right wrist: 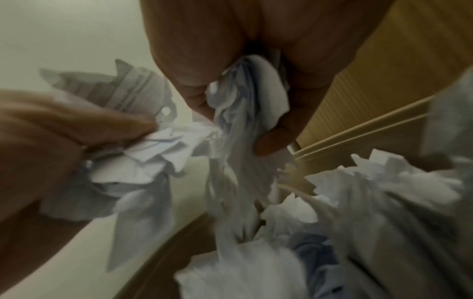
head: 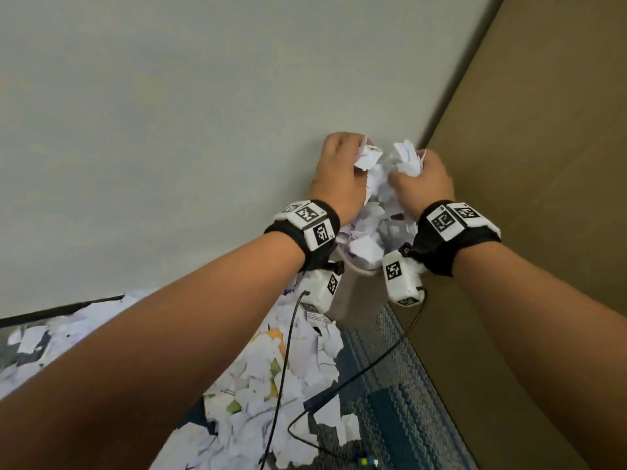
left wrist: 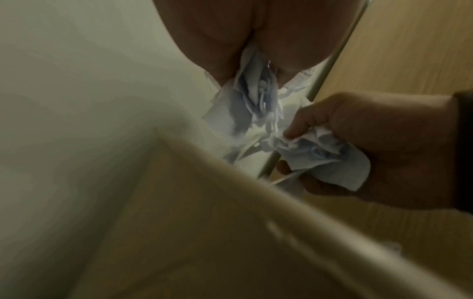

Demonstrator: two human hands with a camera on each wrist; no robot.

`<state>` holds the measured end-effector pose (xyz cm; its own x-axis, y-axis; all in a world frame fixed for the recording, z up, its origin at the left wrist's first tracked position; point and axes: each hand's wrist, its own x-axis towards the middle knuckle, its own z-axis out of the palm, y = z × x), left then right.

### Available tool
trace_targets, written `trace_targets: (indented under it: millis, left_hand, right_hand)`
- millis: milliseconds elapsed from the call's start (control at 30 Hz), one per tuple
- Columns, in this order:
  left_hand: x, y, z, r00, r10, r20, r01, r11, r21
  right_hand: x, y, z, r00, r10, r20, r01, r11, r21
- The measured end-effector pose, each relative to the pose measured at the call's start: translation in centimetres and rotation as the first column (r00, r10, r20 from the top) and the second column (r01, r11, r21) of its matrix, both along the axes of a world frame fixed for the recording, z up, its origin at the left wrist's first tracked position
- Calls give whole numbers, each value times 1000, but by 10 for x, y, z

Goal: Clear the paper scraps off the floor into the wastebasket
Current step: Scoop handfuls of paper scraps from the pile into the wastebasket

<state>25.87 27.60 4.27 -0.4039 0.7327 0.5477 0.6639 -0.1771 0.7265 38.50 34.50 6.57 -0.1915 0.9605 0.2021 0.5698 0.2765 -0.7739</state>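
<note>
Both hands hang side by side over the wastebasket (head: 361, 269), a pale bin in the corner that is heaped with white scraps. My left hand (head: 342, 167) grips a bunch of torn paper scraps (head: 368, 157). My right hand (head: 419, 179) grips another bunch (head: 405, 157), and loose pieces hang between the two hands down toward the bin. In the left wrist view the scraps (left wrist: 258, 105) trail from my left fingers above the bin's rim (left wrist: 302, 220). In the right wrist view crumpled paper (right wrist: 245, 97) is clenched in my right fingers over the filled bin (right wrist: 358, 202).
A thick pile of torn paper (head: 271, 374) covers the blue patterned carpet (head: 390, 385) left of the bin. Black cables (head: 359, 374) run from the wrist cameras across the floor. A pale wall (head: 169, 130) is behind the bin, a tan panel (head: 543, 198) on the right.
</note>
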Motion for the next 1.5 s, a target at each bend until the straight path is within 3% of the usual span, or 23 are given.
trace_targets:
  millis: [200, 400, 500, 667, 833, 967, 1267, 1333, 1400, 1500]
  left_hand:
    - [18, 9, -11, 984, -144, 109, 159, 977, -144]
    - [16, 10, -20, 946, -254, 203, 296, 930, -215]
    - [10, 9, -23, 955, -208, 214, 248, 951, -185]
    - [0, 7, -21, 972, -214, 97, 225, 968, -113]
    - [-12, 3, -21, 969, -230, 85, 237, 968, -82]
    - [-17, 4, -23, 975, -221, 14, 221, 967, -122]
    - [-14, 4, -19, 927, -292, 235, 334, 929, -160]
    - [-16, -1, -16, 948, -236, 213, 264, 958, -114]
    - [-22, -8, -11, 990, -107, 94, 113, 991, -67]
    - [-44, -23, -14, 999, 44, 13, -43, 997, -65]
  right_hand:
    - [12, 8, 3, 998, -50, 38, 51, 998, -22]
    - [17, 10, 0, 994, -69, -91, 63, 996, -66]
    - [17, 9, 1, 994, -48, -93, 43, 998, -54]
    - [13, 5, 5, 998, -16, -53, 17, 1000, 5]
    - [3, 8, 14, 989, -131, 66, 123, 986, 114]
    - [-3, 8, 23, 989, -137, 45, 130, 981, 145]
    - [-21, -11, 38, 997, -26, 73, 14, 986, 166]
    - [-28, -23, 42, 996, 30, 86, -45, 983, 176]
    - [-37, -43, 44, 988, 124, 89, -138, 976, 169]
    - [-52, -84, 32, 942, 276, 189, -306, 940, 149]
